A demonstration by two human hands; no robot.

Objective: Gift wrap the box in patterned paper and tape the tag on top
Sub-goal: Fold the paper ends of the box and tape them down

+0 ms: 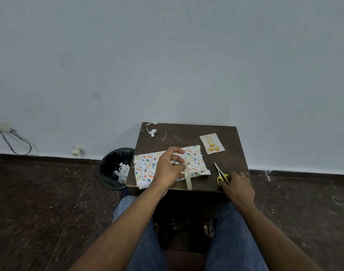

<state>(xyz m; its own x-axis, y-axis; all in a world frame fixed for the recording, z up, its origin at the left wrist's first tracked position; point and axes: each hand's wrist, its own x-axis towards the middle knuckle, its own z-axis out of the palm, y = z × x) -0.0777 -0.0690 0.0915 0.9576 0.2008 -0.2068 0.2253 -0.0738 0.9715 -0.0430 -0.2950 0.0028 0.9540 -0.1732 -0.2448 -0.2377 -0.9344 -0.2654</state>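
Holding a tape (187, 176) strip over the wrapped box (147, 167) mid-bench (186, 133), the left hand (170, 167) pinches it. The right hand (237, 187) grips scissors (222, 174) near right. Next, probably a snip. The tag (212, 143) waits far right.

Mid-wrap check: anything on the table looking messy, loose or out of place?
Yes. The patterned paper is unsealed, its right end flaring open. Offcuts litter the table: a curled paper scrap and tape bits near the far edge. The tag lies askew, unattached.
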